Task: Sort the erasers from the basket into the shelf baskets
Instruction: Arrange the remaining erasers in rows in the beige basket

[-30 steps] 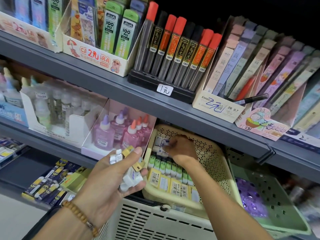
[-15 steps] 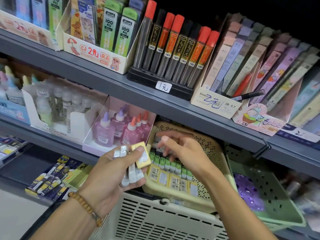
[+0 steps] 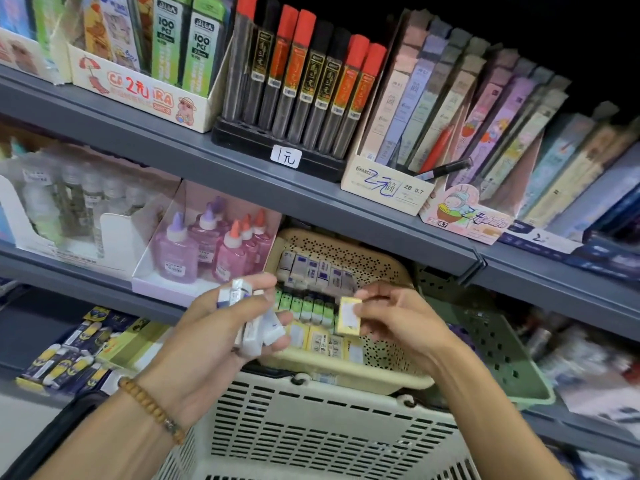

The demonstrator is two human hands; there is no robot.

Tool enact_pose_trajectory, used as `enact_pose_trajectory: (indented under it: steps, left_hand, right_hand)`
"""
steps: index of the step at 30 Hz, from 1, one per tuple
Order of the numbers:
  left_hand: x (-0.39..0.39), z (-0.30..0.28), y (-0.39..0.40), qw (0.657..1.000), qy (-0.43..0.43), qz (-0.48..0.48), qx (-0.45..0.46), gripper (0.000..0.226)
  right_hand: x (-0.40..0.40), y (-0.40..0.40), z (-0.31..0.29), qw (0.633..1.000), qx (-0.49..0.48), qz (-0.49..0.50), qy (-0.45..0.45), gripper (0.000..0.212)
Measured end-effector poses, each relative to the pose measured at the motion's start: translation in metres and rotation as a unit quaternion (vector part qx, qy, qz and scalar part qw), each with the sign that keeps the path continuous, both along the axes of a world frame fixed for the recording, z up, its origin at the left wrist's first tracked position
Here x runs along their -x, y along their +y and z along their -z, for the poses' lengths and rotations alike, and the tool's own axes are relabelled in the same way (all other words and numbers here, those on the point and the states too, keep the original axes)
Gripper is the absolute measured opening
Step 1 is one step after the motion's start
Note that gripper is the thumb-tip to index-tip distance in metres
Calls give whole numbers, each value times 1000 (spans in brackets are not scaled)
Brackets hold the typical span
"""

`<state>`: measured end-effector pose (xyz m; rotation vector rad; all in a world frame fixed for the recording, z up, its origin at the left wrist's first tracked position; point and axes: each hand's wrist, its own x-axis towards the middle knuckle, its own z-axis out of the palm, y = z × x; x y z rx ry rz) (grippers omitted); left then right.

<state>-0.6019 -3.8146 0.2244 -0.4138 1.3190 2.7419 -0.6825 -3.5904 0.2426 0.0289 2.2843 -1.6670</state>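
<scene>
- Pinching a yellow eraser [image 3: 348,315] at its edge, the right hand [image 3: 394,318] holds it above the cream shelf basket [image 3: 381,268].
- Left hand [image 3: 221,337] grips a bunch of white erasers [image 3: 258,329] — perhaps four or five, the blur hides the count.
- Rows of white, green and yellow erasers fill the shelf basket.
- White slotted basket [image 3: 311,427] sits below both hands.

Wooden bead bracelet [image 3: 151,409] on L wrist, arms bare
</scene>
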Motion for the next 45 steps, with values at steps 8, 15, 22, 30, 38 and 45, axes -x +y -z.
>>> enact_pose_trajectory:
  steps: [8,15,22,30,38,45]
  left_hand:
    - [-3,-4,6,995,39,11,-95,45]
    - [2,2,8,994,31,-28,-99,42]
    - [-1,-1,6,998,24,-46,-35,34]
    - [2,4,0,997,-5,-71,-12,28]
    - [3,6,-6,995,-39,-87,-39,7]
    - [1,3,-6,993,-43,-106,25,17]
  right_hand:
    - [-7,-4,17,986,-151,-73,14,9]
    - [-36,-50,-14,975,-33,-123,181,11]
    - [-42,-74,-6,992,51,-87,71,12]
    - [17,-51,10,988,-17,145,50,6]
    - [83,-63,38,982,-121,144,24,7]
    - [85,-59,38,935,-329,-11,132,19]
